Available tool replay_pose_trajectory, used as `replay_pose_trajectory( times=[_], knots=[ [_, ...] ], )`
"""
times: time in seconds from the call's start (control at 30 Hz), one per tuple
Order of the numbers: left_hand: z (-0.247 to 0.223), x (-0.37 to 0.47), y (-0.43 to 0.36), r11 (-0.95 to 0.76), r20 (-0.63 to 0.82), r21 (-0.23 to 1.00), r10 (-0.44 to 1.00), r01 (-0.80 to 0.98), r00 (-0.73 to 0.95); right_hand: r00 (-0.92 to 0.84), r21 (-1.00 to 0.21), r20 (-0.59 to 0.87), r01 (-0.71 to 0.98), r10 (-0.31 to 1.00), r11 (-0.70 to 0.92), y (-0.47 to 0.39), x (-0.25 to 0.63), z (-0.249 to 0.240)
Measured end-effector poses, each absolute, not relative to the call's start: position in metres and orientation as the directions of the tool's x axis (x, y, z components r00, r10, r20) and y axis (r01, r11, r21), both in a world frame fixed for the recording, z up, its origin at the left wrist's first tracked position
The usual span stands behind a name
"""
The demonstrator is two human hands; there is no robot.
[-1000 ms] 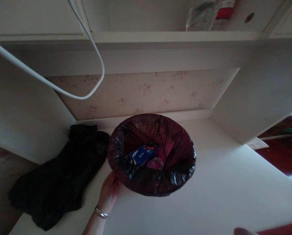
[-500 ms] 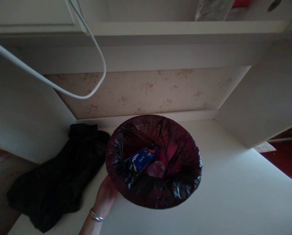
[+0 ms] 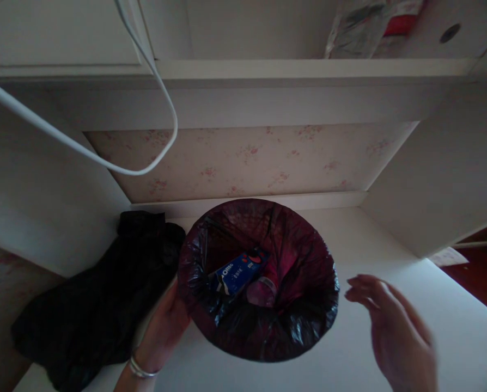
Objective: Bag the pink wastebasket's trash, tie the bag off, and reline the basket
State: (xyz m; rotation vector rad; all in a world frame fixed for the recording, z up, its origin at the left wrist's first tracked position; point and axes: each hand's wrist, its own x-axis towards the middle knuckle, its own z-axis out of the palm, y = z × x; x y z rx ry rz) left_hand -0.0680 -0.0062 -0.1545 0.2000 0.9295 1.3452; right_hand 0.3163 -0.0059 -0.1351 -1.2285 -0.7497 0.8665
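Observation:
A round trash bin (image 3: 260,356) lined with a black bag (image 3: 304,321) stands on the white surface in the middle of the head view. Inside it lie a blue Oreo box (image 3: 241,272) and a pinkish bottle (image 3: 262,291), partly covered by bag folds. My left hand (image 3: 168,318), with a silver bracelet at the wrist, holds the bin's left side below the rim; its fingertips are hidden. To the right of the bin, apart from the rim, my right hand (image 3: 394,326) is held in the air, empty, with its fingers stretched toward the bin.
A crumpled black bag or cloth (image 3: 100,299) lies left of the bin on the white surface (image 3: 329,365). A white cable (image 3: 141,171) hangs at upper left. Behind are flowered wallpaper (image 3: 243,158) and a shelf edge (image 3: 288,69); white side panels flank the space.
My right hand has come into view at the bin's right. My left hand has shifted slightly left and up along the bin's side. The whole scene sits a little lower in view.

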Motion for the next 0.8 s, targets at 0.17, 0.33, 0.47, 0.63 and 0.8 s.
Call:
replay_pose_trajectory(
  times=[0.17,0.33,0.47,0.63,0.8],
  knots=[
    [-0.139,-0.066,-0.012,0.264,-0.416,0.588,0.909,-0.765,-0.006,-0.082,-0.833,-0.379,-0.403,0.922,-0.378,0.015,0.289,-0.163],
    [-0.147,-0.062,-0.015,0.261,-0.422,0.658,0.905,-0.706,-0.059,-0.188,-0.772,-0.374,-0.480,0.908,-0.417,0.011,0.274,-0.170],
    [-0.151,-0.063,-0.019,0.242,-0.410,0.672,0.909,-0.699,-0.079,-0.152,-0.783,-0.353,-0.492,0.923,-0.381,0.015,0.269,-0.158],
    [-0.140,-0.066,-0.024,0.291,-0.490,0.585,0.870,-0.757,-0.044,-0.079,-0.803,-0.355,-0.485,0.932,-0.347,0.016,0.264,-0.155],
    [-0.130,-0.060,-0.029,0.294,-0.464,0.583,0.886,-0.758,-0.014,-0.082,-0.751,-0.336,-0.578,0.938,-0.319,0.014,0.266,-0.149]
  ],
)
